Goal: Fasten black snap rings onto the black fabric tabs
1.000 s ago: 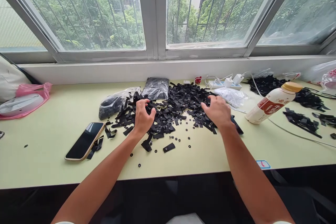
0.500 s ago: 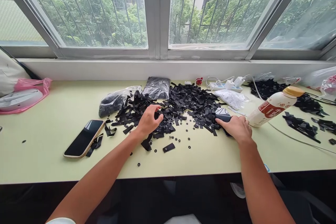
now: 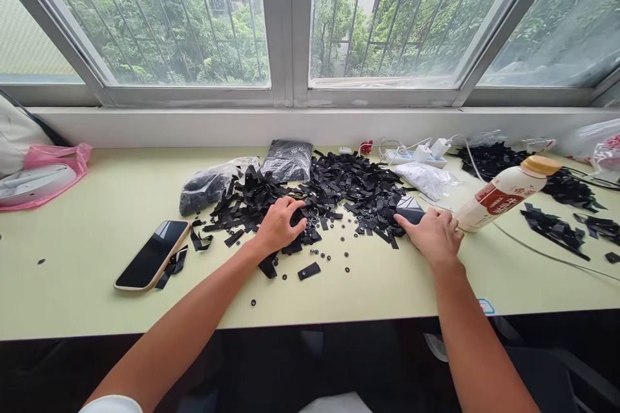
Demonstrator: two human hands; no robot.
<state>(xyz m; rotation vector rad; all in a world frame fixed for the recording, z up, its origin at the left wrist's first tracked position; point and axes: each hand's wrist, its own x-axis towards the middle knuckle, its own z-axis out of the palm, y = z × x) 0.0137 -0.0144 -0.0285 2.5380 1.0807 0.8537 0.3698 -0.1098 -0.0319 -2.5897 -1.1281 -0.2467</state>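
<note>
A large heap of short black fabric strips (image 3: 358, 181) lies mid-table, with small round black snap-like pieces (image 3: 347, 270) scattered along its near side. My left hand (image 3: 278, 227) rests at the heap's front, its fingers curved downward and the thumb apart from them. Whatever lies under those fingertips is hidden. My right hand (image 3: 433, 235) grips a dark, flat phone-like object (image 3: 409, 210) with a glossy reflecting face, at the heap's right side. The hand covers much of that object. One loose black strip (image 3: 309, 271) with a pale mark lies nearer to me, between the hands.
A phone (image 3: 151, 255) lies on the left. Behind the heap are plastic bags of black pieces (image 3: 287, 160). A tilted-looking bottle (image 3: 506, 195) stands right of my right hand, near a cable and a power strip (image 3: 404, 158). More black strips (image 3: 555, 231) lie farther right.
My left hand has moved slightly right and down into the heap's front, its fingers lower over the pieces. My right hand stays on the dark flat object. The view has shifted a little.
</note>
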